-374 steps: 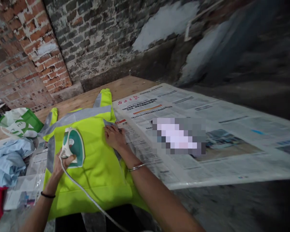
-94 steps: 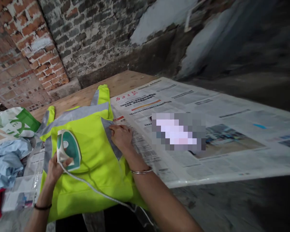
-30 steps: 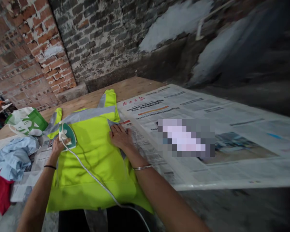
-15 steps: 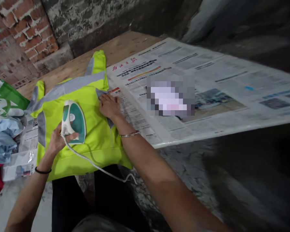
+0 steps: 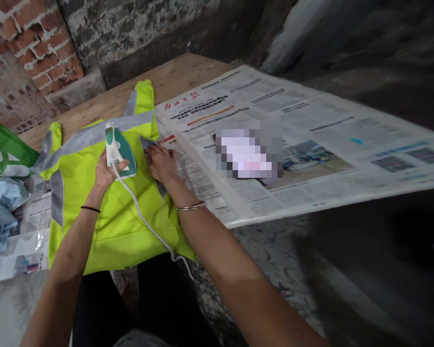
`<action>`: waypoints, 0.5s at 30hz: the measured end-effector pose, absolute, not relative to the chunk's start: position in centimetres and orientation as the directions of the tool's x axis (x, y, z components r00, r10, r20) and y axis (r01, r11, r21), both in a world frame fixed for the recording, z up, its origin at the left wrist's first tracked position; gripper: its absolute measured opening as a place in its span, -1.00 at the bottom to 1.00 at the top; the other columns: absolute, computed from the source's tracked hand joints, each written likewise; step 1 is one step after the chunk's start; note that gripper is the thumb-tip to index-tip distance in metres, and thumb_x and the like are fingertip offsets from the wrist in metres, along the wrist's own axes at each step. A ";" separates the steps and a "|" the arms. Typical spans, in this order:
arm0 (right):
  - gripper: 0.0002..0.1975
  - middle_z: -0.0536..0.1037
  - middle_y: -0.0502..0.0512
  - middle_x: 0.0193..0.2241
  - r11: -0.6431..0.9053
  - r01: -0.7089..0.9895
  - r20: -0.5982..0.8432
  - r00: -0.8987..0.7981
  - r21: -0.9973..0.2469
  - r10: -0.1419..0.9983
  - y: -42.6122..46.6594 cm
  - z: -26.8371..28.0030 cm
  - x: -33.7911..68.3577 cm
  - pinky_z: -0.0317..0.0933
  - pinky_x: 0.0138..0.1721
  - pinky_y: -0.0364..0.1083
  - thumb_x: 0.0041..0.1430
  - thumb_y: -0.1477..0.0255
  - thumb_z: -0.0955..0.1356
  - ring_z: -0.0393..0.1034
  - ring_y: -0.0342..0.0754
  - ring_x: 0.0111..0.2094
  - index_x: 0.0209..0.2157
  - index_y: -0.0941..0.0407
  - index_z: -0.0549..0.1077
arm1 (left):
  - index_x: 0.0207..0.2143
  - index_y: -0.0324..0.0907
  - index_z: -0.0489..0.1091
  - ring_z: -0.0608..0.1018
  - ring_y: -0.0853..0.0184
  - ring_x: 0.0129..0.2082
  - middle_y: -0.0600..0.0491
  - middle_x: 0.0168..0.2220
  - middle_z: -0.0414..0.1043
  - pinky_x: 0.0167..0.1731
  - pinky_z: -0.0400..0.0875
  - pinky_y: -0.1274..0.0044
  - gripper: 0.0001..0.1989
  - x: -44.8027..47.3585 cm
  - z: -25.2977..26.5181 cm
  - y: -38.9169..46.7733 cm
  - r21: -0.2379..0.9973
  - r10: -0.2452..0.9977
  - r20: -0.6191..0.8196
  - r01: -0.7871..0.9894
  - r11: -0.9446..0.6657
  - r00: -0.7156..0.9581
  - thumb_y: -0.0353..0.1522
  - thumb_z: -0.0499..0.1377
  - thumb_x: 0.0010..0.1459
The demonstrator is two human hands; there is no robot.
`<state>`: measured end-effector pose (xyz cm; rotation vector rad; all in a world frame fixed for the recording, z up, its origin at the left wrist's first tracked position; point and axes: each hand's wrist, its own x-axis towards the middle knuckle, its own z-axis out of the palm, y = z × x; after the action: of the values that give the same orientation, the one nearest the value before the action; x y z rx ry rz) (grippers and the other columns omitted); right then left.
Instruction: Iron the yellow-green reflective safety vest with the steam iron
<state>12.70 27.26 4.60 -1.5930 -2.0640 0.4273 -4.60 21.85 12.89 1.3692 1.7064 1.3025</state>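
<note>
A yellow high-visibility sweatshirt (image 5: 117, 236) with grey reflective bands lies spread over the table, its hem toward me. My left hand (image 5: 106, 171) is wrapped round the handle of a green and white clothes iron (image 5: 126, 150), which rests on the upper middle of the sweatshirt. From the iron's heel a white braided cord (image 5: 144, 219) trails across the cloth and off the near edge. My right hand (image 5: 162, 164) lies on the sweatshirt's right side by a grey patch, fingers stretched out; some fingertips are hard to make out.
Newspaper (image 5: 311, 125) under clear plastic covers the table's right part, with a pixelated item (image 5: 248, 152) on it. Bare wood (image 5: 188, 72) shows along the back. At left are a green and white bag (image 5: 9, 149) and crumpled light-blue cloth (image 5: 2, 207). A brick wall (image 5: 39, 43) stands behind.
My left hand has slid the iron up and to the right over the sweatshirt, and the cord has followed. My right hand has stayed at nearly the same spot on the cloth.
</note>
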 end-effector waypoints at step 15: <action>-0.45 0.36 0.15 0.40 0.269 0.792 0.200 -0.187 -0.548 0.962 27.1 4.8 11.9 -0.09 0.38 0.28 0.41 0.49 0.12 0.13 0.15 0.40 0.30 0.05 0.46 | -0.19 -0.12 0.56 0.57 0.20 -0.33 0.07 -0.38 0.56 -0.30 0.47 0.42 -0.46 -12.5 15.7 5.8 0.779 0.850 0.107 0.575 0.251 -0.516 -0.02 0.46 -0.19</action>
<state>11.89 27.06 4.77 -1.5775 -2.0401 0.4429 -12.49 5.81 15.70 1.3103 2.1929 1.1417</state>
